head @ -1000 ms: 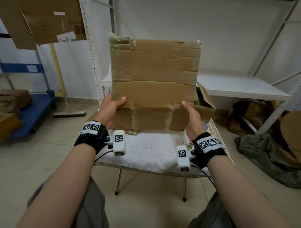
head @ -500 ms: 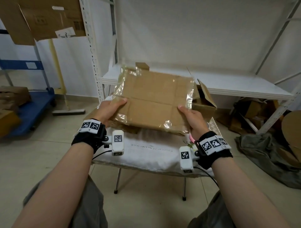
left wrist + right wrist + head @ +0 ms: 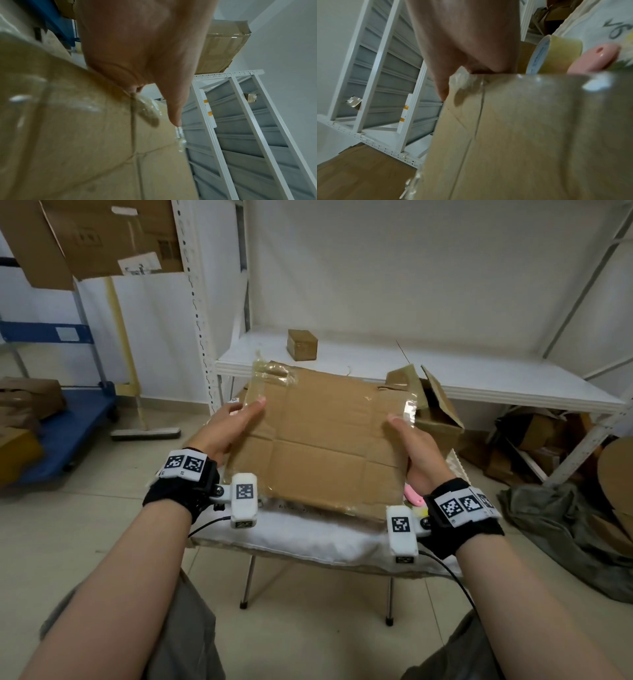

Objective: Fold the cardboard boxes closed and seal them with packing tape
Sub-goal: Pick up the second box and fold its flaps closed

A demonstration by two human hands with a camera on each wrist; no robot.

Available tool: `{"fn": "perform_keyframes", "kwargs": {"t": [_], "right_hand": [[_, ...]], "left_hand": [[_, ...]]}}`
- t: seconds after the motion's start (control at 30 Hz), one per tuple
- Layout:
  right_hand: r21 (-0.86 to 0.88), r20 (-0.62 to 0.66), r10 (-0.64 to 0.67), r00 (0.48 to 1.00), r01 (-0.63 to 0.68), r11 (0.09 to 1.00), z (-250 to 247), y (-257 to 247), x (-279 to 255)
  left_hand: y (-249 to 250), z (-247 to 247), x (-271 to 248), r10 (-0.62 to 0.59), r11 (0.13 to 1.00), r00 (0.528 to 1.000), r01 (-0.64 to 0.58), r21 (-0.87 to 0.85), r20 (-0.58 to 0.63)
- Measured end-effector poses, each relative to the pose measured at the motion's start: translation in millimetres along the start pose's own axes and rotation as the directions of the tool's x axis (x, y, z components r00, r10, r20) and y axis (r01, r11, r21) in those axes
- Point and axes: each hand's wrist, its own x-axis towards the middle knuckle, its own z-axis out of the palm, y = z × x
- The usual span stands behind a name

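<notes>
A flattened cardboard box [image 3: 325,440] with old clear tape along its edges lies nearly level above the white-covered table [image 3: 308,535]. My left hand [image 3: 236,422] grips its left edge, thumb on top and fingers underneath. On the opposite edge my right hand [image 3: 407,440] grips the same way. The left wrist view shows the left hand [image 3: 145,54] against the box [image 3: 77,135]. In the right wrist view, the right hand [image 3: 467,40] holds the box [image 3: 530,135]; behind it sit a roll of packing tape [image 3: 556,54] and a pink cutter [image 3: 594,58].
A white metal shelf [image 3: 479,378] behind the table carries a small brown box [image 3: 302,345]. An open carton [image 3: 438,412] stands beside the table's far right corner. A blue cart [image 3: 68,422] is at left; cardboard scraps and a grey cloth [image 3: 548,525] lie at right.
The box stood upright in front of me a second ago. Both hands have tipped it flat and lowered it toward the table, keeping their grip on its sides.
</notes>
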Motion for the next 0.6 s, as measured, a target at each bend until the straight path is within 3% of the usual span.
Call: {"fn": "perform_keyframes", "kwargs": {"t": [0.13,0.23,0.37,0.6], "right_hand": [[0.009,0.079,-0.059,0.995,0.058,0.998,2.9,-3.2,-6.5],[0.065,0.04,-0.152,0.988,0.149,0.987,5.4,-13.6,-10.9],[0.089,0.101,-0.162,0.982,0.153,0.984,4.8,-26.3,-21.0],[0.17,0.163,-0.108,0.981,0.08,0.982,2.5,-24.4,-22.8]], "left_hand": [[7.5,5.3,-2.5,0.15,0.982,0.989,-0.147,-0.123,0.015],[19.7,2.3,-9.3,0.239,0.957,0.971,-0.231,-0.177,0.028],[32.1,-4.0,-19.9,0.27,0.927,0.959,-0.236,-0.293,0.081],[31.8,-6.8,-16.4,0.281,0.929,0.953,-0.24,-0.28,0.113]]}}
